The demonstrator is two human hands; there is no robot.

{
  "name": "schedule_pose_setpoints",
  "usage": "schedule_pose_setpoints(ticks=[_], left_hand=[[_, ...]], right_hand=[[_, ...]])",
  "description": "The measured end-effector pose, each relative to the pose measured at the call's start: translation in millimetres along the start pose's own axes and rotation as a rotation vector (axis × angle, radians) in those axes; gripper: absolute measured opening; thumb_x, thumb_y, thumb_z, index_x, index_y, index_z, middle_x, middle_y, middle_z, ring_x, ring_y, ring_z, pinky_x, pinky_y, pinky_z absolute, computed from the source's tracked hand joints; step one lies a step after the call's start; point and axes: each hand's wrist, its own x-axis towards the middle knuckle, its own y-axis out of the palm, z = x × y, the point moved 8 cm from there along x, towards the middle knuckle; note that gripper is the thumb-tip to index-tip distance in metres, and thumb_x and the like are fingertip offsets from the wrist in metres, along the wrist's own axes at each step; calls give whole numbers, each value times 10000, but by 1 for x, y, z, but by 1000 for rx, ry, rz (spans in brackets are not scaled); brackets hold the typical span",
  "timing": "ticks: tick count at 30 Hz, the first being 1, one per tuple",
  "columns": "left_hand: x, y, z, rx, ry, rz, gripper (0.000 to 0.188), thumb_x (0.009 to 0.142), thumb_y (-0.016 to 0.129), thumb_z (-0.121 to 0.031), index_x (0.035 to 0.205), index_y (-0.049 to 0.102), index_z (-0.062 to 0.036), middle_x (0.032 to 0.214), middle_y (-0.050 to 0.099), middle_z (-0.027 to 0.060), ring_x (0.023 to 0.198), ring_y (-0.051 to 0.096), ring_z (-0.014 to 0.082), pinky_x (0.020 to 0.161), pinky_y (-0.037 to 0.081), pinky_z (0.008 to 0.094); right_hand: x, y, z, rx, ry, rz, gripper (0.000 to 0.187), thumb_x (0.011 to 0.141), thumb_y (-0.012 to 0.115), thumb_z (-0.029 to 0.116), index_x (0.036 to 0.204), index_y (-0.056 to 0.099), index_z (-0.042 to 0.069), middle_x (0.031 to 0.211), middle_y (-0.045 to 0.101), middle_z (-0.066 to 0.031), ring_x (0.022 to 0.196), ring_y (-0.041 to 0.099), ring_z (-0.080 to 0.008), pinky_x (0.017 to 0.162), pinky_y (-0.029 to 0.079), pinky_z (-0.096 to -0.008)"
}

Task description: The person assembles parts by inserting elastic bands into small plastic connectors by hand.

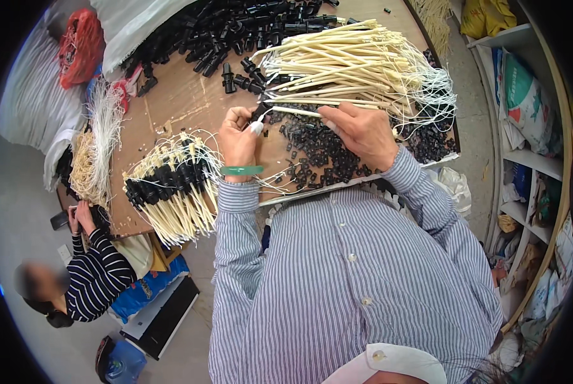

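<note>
Between finger and thumb, my right hand [363, 133] pinches a thin cream rod [299, 111], which points left toward my other hand. My left hand [238, 139] is closed around a black plastic fitting [261, 112], partly hidden by the fingers. White string runs beside it, and something white covers the thumb tip. Whether the rod's end touches the fitting I cannot tell. Just beyond lies a big pile of cream rods [350, 61] with loops of white string [437, 96] at their right ends. Small black pieces [325, 150] are scattered beneath my right hand.
Larger black fittings [229, 35] are heaped at the back of the brown table [171, 96]. Left of me lies a bundle of rods with black fittings [177, 182]. A person in a striped top [97, 281] sits at the far left. Shelves [533, 153] stand to the right.
</note>
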Motion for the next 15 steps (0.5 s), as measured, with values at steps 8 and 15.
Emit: schedule_pose_setpoints(ticks=[8,15], left_hand=[[-27,47,-12,706,-53,334,520,736,455,135,1170,642,-84,1057,673,88,943,629,168,800,519,309],[-40,61,-41,1147,792,160,335,756,559,28,1049,631,-119,1081,674,49,1120,562,269,1051,303,531]], right_hand=[[-14,22,0,38,-28,138,107,880,604,229,928,606,133,656,519,-41,518,575,-224,432,454,-342],[-8,-16,-7,-295,24,61,189,772,698,195,877,564,113,593,561,-31,463,580,-192,407,418,-311]])
